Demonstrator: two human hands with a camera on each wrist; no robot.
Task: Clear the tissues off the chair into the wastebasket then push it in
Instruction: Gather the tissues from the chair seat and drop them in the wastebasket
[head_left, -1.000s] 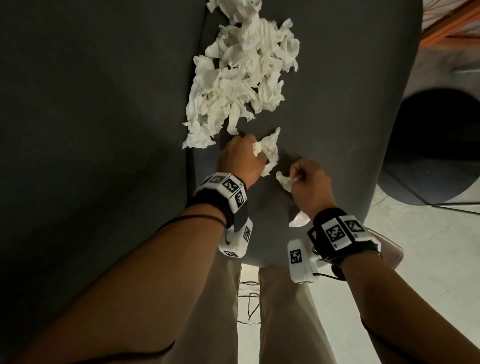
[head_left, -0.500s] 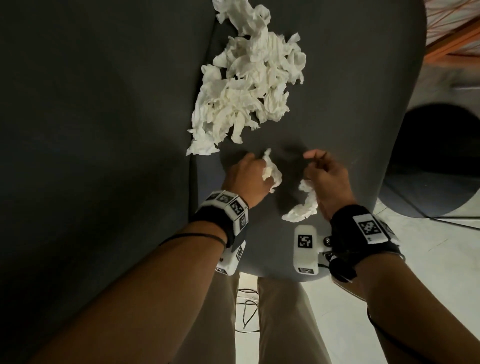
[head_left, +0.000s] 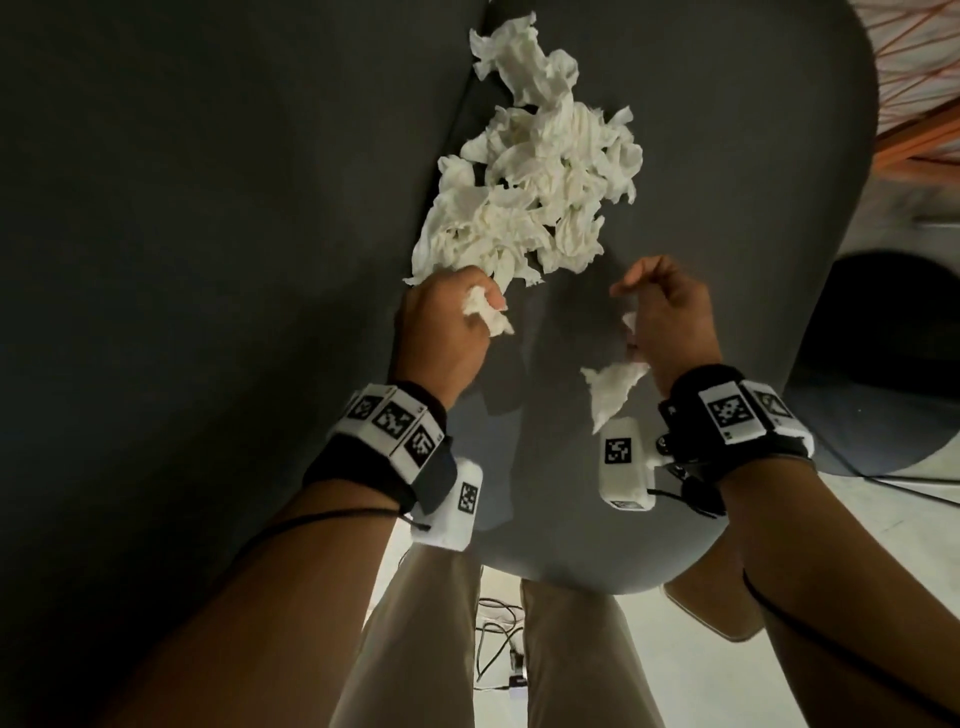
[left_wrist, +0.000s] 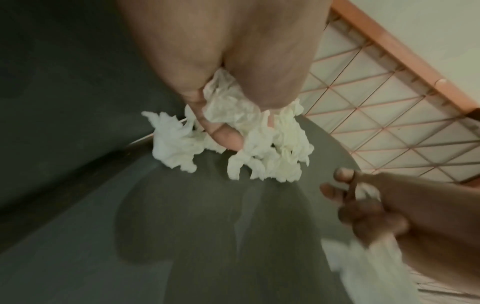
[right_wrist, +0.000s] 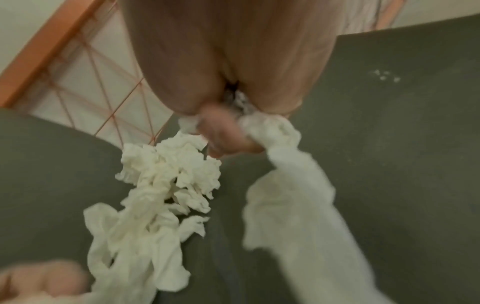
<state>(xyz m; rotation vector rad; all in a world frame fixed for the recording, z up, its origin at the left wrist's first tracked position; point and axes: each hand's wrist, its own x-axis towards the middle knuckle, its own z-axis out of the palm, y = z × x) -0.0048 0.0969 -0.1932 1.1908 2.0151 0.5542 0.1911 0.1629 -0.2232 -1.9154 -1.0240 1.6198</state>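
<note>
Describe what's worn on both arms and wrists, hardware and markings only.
Bare forearms, no sleeves. Each wrist has a black strap carrying white cubes printed with black-and-white fiducial tags, plus a white camera pod under the wrist, also tagged. A thin black cable runs along each forearm.

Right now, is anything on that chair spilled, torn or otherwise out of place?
Yes. A heap of crumpled tissues lies on the chair seat by the backrest. Small white crumbs, likely tissue bits, speckle the seat. The left hand and the right hand each grip a tissue. Nothing looks damaged.
</note>
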